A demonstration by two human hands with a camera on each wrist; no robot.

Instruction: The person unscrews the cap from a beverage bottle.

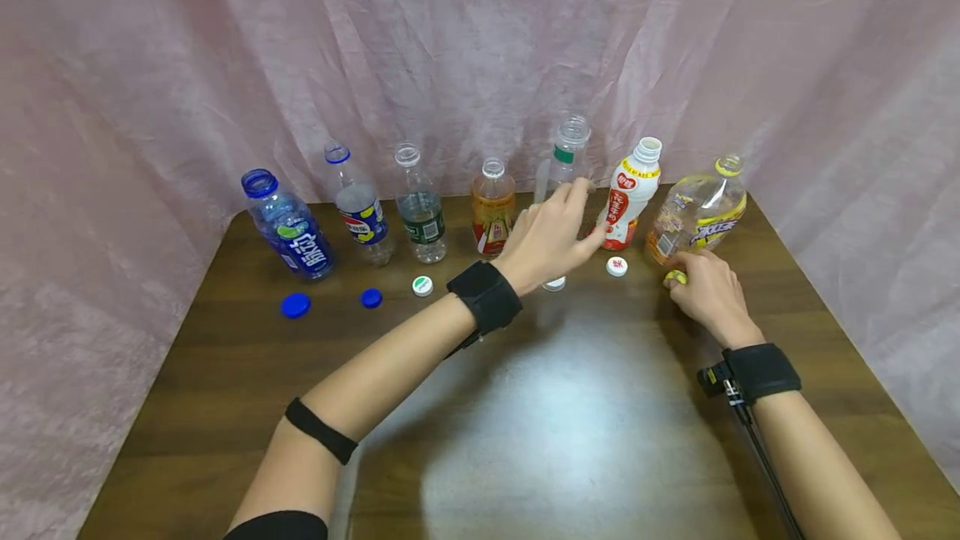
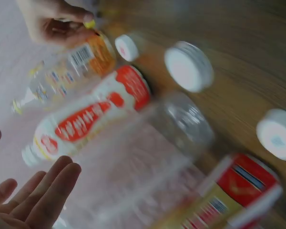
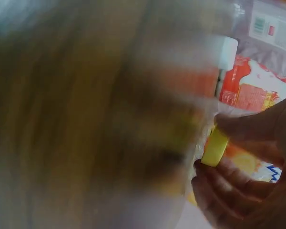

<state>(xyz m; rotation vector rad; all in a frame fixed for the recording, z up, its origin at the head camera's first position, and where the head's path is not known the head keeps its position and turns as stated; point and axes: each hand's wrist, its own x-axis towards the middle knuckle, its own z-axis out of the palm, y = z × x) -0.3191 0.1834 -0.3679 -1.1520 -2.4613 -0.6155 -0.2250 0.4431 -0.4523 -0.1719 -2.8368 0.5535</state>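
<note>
My right hand (image 1: 708, 290) pinches a yellow bottle cap (image 3: 215, 147) between thumb and fingertips, low over the table. Right behind that hand stands an uncapped clear bottle with a yellow-trimmed label (image 1: 705, 211). My left hand (image 1: 547, 236) reaches across with fingers extended and holds nothing. It overlaps a tall clear bottle with a green band (image 1: 564, 155) in the head view. Close by its fingertips is a white and red bottle (image 1: 628, 194), also uncapped. A white cap with red print (image 1: 617, 266) lies in front of that bottle. Another white cap (image 1: 554, 283) is partly hidden by the left hand.
More uncapped bottles line the table's back edge: a blue-tinted bottle (image 1: 288, 227), a blue-labelled bottle (image 1: 362, 211), a green-labelled bottle (image 1: 421, 211) and an orange-labelled bottle (image 1: 492, 202). Before them lie a large blue cap (image 1: 296, 305), a small blue cap (image 1: 371, 298) and a white-green cap (image 1: 422, 286).
</note>
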